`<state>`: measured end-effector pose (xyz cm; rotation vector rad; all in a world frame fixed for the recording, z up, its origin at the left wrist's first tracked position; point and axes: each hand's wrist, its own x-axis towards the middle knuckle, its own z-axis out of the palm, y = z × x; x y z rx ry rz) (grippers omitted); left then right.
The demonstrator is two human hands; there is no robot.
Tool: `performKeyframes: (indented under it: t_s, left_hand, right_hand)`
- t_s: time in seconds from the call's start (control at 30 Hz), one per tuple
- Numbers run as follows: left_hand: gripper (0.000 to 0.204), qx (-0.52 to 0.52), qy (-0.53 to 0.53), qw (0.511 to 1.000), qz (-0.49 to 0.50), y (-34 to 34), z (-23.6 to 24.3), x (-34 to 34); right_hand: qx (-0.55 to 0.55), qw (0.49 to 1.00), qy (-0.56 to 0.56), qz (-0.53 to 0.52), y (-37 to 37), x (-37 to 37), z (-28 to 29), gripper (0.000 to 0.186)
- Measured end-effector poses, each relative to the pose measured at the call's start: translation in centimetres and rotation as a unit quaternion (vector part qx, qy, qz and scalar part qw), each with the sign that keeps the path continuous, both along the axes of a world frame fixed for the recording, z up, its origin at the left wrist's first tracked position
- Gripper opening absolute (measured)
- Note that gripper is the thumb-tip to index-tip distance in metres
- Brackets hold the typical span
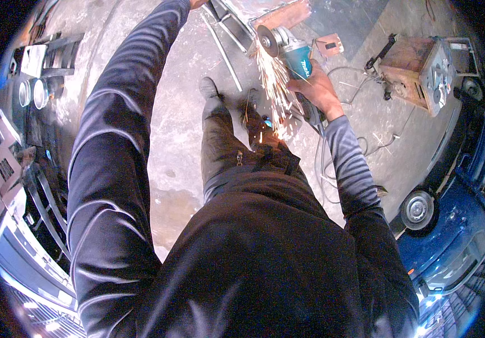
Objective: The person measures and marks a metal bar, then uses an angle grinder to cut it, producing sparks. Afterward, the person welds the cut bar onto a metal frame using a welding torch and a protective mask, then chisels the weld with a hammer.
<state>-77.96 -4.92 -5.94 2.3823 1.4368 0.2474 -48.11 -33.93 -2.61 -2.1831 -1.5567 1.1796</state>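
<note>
My right hand point(320, 90) grips a teal-and-black angle grinder point(295, 58), whose disc point(268, 40) sits by the end of a metal piece at upper center. A bright shower of orange sparks point(273, 96) falls from the disc past my legs. Only a sliver of my left hand point(196, 4) shows at the top edge, beside a dark metal frame point(231, 28); its fingers are mostly cut off. A long thin metal bar point(222, 53) slants below that frame. A small copper-colored plate point(328, 45) lies right of the grinder.
A worn boxy machine point(400, 73) stands on the concrete floor point(175, 214) at upper right, with cables looping left of it. A blue vehicle point(450, 236) fills the right rim. Metal parts point(6, 163) and white buckets point(41, 93) line the left side.
</note>
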Motion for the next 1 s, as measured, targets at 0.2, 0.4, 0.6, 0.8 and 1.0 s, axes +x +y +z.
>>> performKeyframes:
  t_s: [0.2, 0.4, 0.6, 0.8, 1.0]
  left_hand:
    - [0.038, 0.025, 0.000, 0.999, -0.019, 0.8, -1.3, -1.4]
    - [0.039, -0.028, 0.016, 0.999, 0.004, -0.3, 1.3, 0.4]
    - [0.039, 0.027, 0.024, 0.999, -0.008, 0.2, -0.5, -1.2]
    - [0.038, 0.012, 0.021, 1.000, 0.007, -0.6, 0.9, 0.3]
    - [0.035, 0.009, 0.014, 1.000, -0.016, 0.0, 0.0, -1.0]
  right_hand:
    - [0.000, 0.999, -0.038, -0.019, 0.2, -0.7, -0.9, 0.060]
    - [-0.067, 0.997, 0.014, -0.038, -0.2, -0.3, -0.8, 0.058]
    - [-0.074, 0.997, 0.010, -0.029, 0.3, -0.7, 0.0, 0.079]
    - [-0.083, 0.995, 0.016, -0.049, 0.1, -0.9, 0.6, 0.078]
    - [-0.056, 0.997, 0.033, -0.034, 0.2, -1.8, 1.8, 0.062]
